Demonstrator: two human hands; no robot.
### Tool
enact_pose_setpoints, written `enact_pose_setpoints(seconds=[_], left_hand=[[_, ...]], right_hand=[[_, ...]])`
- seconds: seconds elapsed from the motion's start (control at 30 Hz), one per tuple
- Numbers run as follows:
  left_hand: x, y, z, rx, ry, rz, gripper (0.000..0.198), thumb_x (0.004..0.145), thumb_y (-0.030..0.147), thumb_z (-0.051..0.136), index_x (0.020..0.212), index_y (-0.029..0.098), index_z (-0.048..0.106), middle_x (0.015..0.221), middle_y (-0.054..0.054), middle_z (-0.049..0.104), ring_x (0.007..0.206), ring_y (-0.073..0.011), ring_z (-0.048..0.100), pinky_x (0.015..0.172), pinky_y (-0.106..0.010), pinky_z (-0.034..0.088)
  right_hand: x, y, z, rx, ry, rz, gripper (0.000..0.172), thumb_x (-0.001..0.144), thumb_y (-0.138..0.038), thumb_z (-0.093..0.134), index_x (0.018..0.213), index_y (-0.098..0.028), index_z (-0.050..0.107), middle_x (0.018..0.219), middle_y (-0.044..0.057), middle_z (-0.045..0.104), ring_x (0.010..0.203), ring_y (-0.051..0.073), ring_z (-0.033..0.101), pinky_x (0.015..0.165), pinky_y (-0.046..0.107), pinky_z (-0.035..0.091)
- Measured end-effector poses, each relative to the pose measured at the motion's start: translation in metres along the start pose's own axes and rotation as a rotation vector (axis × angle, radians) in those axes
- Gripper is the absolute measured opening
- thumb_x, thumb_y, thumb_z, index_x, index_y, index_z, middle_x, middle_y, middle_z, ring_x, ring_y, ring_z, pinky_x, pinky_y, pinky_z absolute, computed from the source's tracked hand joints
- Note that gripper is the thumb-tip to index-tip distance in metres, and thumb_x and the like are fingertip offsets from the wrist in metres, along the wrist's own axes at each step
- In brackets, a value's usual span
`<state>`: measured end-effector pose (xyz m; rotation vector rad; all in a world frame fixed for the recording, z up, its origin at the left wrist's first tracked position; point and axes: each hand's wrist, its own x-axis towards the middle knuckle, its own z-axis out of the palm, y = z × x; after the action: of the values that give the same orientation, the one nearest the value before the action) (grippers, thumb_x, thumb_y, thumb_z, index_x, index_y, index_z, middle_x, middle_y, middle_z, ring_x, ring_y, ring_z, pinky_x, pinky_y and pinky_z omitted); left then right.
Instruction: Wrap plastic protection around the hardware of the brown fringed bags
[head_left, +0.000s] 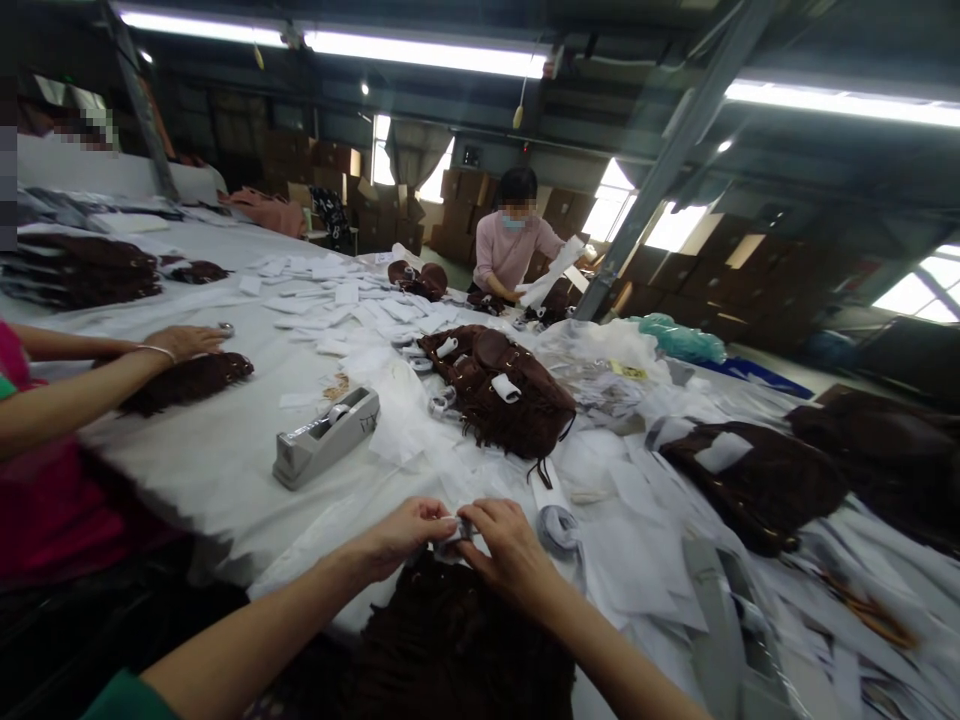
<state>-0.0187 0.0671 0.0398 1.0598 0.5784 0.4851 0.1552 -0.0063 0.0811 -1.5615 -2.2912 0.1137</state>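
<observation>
A dark brown fringed bag lies at the table's near edge, directly before me. At its top, my left hand pinches a small piece of white wrapping between thumb and fingers. My right hand grips the same piece from the other side, its fingertips close to the left ones. What lies inside the wrapping is hidden. Just right of my hands is a grey-white roll. Farther back sits another brown fringed bag with white wraps on its fittings.
A grey tape dispenser stands left of centre; another dispenser is at right. White paper pieces cover much of the table. More brown bags lie at right. One co-worker's hand rests over a brown piece; another person handles white sheets.
</observation>
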Motion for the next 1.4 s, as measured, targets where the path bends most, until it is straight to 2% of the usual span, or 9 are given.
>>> enact_pose_setpoints(seconds=[0.2, 0.33, 0.43, 0.57, 0.7, 0.93, 1.13, 1.23, 1.4], left_hand=[[-0.002, 0.0, 0.008, -0.075, 0.074, -0.042, 0.031, 0.06, 0.036, 0.079, 0.067, 0.01, 0.062, 0.061, -0.004, 0.064, 0.059, -0.0135, 0.056, 0.063, -0.025, 0.038], [-0.008, 0.004, 0.011, -0.096, 0.025, -0.098, 0.032, 0.062, 0.037, 0.078, 0.065, 0.01, 0.061, 0.057, -0.002, 0.061, 0.053, -0.0101, 0.051, 0.057, -0.023, 0.035], [-0.012, 0.006, 0.012, -0.066, 0.006, -0.07, 0.032, 0.064, 0.039, 0.076, 0.065, 0.011, 0.06, 0.055, 0.0, 0.059, 0.052, -0.009, 0.048, 0.055, -0.022, 0.032], [-0.019, 0.007, 0.012, -0.017, -0.046, -0.031, 0.033, 0.068, 0.042, 0.074, 0.068, 0.011, 0.062, 0.061, 0.0, 0.06, 0.057, -0.0098, 0.049, 0.058, -0.022, 0.034], [-0.023, 0.01, 0.012, -0.027, -0.126, -0.034, 0.034, 0.068, 0.042, 0.073, 0.074, 0.011, 0.063, 0.069, -0.004, 0.063, 0.063, -0.0121, 0.053, 0.063, -0.024, 0.036], [-0.012, 0.001, 0.026, -0.089, 0.176, 0.213, 0.037, 0.067, 0.047, 0.072, 0.07, 0.013, 0.057, 0.063, -0.001, 0.06, 0.059, -0.0119, 0.051, 0.062, -0.025, 0.037], [-0.002, -0.009, 0.022, -0.017, 0.28, 0.312, 0.034, 0.07, 0.046, 0.068, 0.073, 0.015, 0.056, 0.065, 0.001, 0.057, 0.061, -0.012, 0.05, 0.063, -0.024, 0.039], [-0.002, -0.009, 0.02, 0.078, 0.302, 0.354, 0.032, 0.074, 0.045, 0.065, 0.075, 0.015, 0.056, 0.068, -0.001, 0.058, 0.065, -0.0133, 0.052, 0.065, -0.025, 0.04], [-0.004, -0.006, 0.022, 0.158, 0.243, 0.386, 0.031, 0.078, 0.046, 0.062, 0.078, 0.015, 0.057, 0.068, 0.0, 0.059, 0.065, -0.0136, 0.053, 0.066, -0.026, 0.041]], right_hand=[[-0.007, -0.004, -0.005, 0.161, -0.028, 0.049, 0.03, 0.084, -0.021, 0.058, 0.114, -0.023, 0.057, 0.102, 0.006, 0.063, 0.095, 0.02, 0.057, 0.086, 0.033, 0.041], [-0.009, -0.013, -0.005, 0.208, -0.009, 0.053, 0.02, 0.087, -0.02, 0.052, 0.105, -0.022, 0.06, 0.099, 0.005, 0.063, 0.093, 0.018, 0.058, 0.085, 0.033, 0.042], [-0.01, -0.019, -0.003, 0.239, 0.043, 0.059, 0.014, 0.085, -0.019, 0.052, 0.097, -0.019, 0.061, 0.096, 0.006, 0.062, 0.091, 0.018, 0.058, 0.084, 0.032, 0.044], [-0.014, -0.02, 0.0, 0.258, 0.075, 0.062, 0.013, 0.085, -0.019, 0.053, 0.095, -0.019, 0.061, 0.091, 0.005, 0.063, 0.085, 0.017, 0.059, 0.08, 0.03, 0.045], [-0.019, -0.018, 0.001, 0.184, 0.198, 0.028, 0.019, 0.083, -0.019, 0.057, 0.101, -0.019, 0.061, 0.097, 0.006, 0.066, 0.093, 0.019, 0.06, 0.086, 0.035, 0.044], [-0.017, -0.024, 0.014, -0.111, 0.469, -0.02, 0.021, 0.088, -0.018, 0.053, 0.105, -0.023, 0.064, 0.112, 0.01, 0.063, 0.106, 0.024, 0.054, 0.095, 0.047, 0.036], [-0.01, -0.036, 0.03, 0.087, 0.591, 0.297, 0.013, 0.086, -0.028, 0.057, 0.086, -0.019, 0.066, 0.084, 0.008, 0.062, 0.085, 0.022, 0.057, 0.078, 0.039, 0.045], [-0.008, -0.041, 0.03, 0.277, 0.558, 0.416, 0.017, 0.083, -0.033, 0.06, 0.085, -0.018, 0.066, 0.081, 0.007, 0.064, 0.08, 0.021, 0.059, 0.075, 0.035, 0.046], [-0.008, -0.049, 0.023, 0.542, 0.524, 0.566, 0.027, 0.08, -0.042, 0.061, 0.09, -0.018, 0.07, 0.08, 0.005, 0.069, 0.074, 0.02, 0.062, 0.071, 0.031, 0.048]])
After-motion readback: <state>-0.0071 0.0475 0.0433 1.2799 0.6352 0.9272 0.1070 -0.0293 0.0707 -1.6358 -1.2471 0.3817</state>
